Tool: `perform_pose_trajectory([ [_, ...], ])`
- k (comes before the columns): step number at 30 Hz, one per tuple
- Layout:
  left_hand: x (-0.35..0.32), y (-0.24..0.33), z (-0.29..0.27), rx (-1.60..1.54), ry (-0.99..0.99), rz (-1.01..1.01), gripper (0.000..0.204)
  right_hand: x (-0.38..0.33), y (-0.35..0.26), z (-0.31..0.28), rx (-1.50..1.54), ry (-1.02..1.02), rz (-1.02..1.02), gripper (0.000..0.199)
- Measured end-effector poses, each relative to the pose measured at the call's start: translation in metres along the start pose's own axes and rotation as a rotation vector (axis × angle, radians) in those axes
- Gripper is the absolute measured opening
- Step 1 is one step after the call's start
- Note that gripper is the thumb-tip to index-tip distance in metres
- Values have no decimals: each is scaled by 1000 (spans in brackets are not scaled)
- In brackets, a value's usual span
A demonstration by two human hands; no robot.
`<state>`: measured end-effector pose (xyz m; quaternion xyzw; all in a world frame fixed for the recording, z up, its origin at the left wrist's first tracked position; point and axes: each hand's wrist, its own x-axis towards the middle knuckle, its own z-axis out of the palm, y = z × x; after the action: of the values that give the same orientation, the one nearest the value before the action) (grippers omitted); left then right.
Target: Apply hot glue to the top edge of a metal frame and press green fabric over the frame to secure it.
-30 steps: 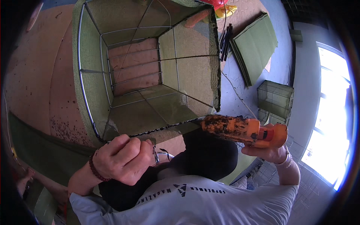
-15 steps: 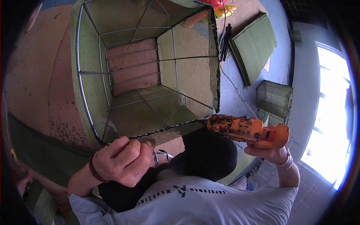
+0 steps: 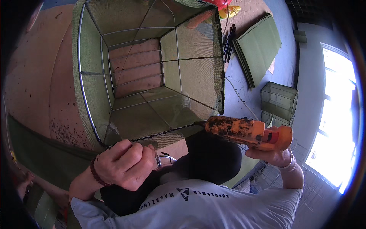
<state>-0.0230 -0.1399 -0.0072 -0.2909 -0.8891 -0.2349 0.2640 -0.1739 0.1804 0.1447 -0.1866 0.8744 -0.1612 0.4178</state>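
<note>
On the left, we see a long dark green sheet point(image 3: 42, 145) on the floor, beside the large box of metal wire frame with green mesh walls point(image 3: 171, 74). This box stands in front of the person, with its open side turned toward us. At its near edge, left part, is the left hand point(image 3: 126, 164), with a dark red beaded bracelet point(image 3: 100, 175) on the wrist. The fingers are curled inward, but we cannot tell if they pinch the mesh. Along this same edge runs an uneven black line of glue-like material point(image 3: 164, 131). Below the right part of the box we see a knee in black cloth point(image 3: 217, 152). Next, just outside the near right corner of the box, is an orange plastic gun-shaped tool with black stains point(image 3: 236, 129); its thin dark nozzle points to the near edge. To the right of the box lie several thin black sticks point(image 3: 229, 42). The right hand point(image 3: 270, 155) has its fingers closed around the tool, also to the right of the box. Farther right of the box lie stacked flat green panels point(image 3: 259, 49), then a smaller wire box with green mesh point(image 3: 279, 100).
</note>
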Motion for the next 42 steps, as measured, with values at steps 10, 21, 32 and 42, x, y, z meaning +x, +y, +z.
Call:
perform_pose_trajectory([
  [10, 0, -1, 0, -33, 4, -34, 12, 5, -6, 5, 120, -24, 66, 33],
  [21, -2, -1, 1, -24, -7, -20, 12, -1, 4, -2, 134, -87, 139, 35],
  [32, 0, -2, 3, 12, 2, 36, 11, -29, 36, -2, -148, 52, -33, 52],
  [42, -4, 3, 3, -50, 1, 19, 12, -30, 25, 0, 52, 176, 52, 31],
])
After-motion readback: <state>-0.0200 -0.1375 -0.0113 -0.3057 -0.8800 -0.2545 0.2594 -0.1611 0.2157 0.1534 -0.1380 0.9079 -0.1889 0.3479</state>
